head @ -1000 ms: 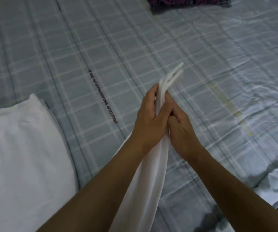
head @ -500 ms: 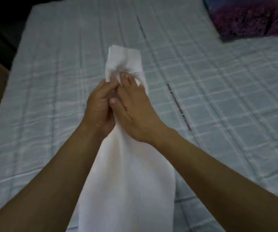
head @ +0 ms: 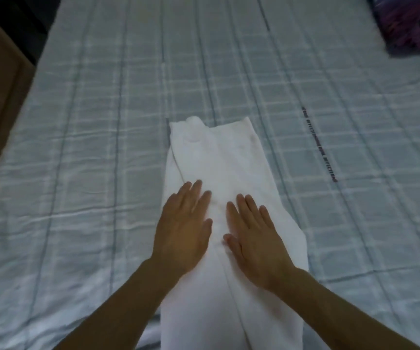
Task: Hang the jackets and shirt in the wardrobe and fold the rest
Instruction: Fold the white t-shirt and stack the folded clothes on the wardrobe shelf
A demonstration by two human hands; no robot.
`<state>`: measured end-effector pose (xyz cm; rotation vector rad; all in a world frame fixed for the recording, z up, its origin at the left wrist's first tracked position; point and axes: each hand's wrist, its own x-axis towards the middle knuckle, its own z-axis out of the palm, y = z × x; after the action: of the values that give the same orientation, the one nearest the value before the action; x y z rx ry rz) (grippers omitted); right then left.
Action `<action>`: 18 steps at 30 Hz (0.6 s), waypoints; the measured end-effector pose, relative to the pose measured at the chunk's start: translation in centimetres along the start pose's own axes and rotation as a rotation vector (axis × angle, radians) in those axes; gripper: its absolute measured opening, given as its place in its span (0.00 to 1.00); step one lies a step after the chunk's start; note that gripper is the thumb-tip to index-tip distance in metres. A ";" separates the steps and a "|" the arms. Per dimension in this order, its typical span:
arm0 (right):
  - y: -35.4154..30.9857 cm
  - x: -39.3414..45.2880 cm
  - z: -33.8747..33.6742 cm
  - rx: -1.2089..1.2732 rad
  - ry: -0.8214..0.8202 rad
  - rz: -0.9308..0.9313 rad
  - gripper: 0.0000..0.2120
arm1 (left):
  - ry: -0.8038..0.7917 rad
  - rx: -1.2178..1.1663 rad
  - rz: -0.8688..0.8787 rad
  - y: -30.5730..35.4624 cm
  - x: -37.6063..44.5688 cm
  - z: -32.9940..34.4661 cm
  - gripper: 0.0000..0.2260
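Wide bed sheet (head: 102, 152), pale blue-grey plaid, spread across nearly the whole view. Purple patterned pillow (head: 413, 24) at the far right corner. White garment (head: 219, 152), folded into a long narrow strip, flat on the sheet, running from the near edge toward the middle. Left hand (head: 182, 228) and right hand (head: 254, 233) side by side, palms down, fingers straight, pressing flat on the garment's middle. Line of dark printed lettering (head: 320, 145) on the sheet, right of the garment.
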<state>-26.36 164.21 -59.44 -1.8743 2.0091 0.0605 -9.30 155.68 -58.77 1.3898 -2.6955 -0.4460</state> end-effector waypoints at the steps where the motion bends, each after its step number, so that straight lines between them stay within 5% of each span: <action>1: 0.2 -1.0 0.8 -0.021 0.017 0.008 0.32 | -0.055 0.057 0.077 0.4 -0.5 0.6 0.26; 5: 0.9 -3.2 3.1 -0.095 0.060 0.029 0.32 | -0.225 0.136 0.166 0.7 -2.9 3.3 0.28; 11: 1.3 -3.1 4.7 -0.173 0.130 0.011 0.32 | -0.222 0.190 0.208 0.3 -7.9 4.8 0.29; 18: -0.3 -10.5 5.6 -0.112 0.003 -0.135 0.34 | -0.289 0.205 0.237 1.6 -17.5 4.5 0.28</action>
<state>-24.39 175.85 -61.34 -2.0760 1.9113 0.1365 -1.20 171.70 -61.43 1.0974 -3.1714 -0.3846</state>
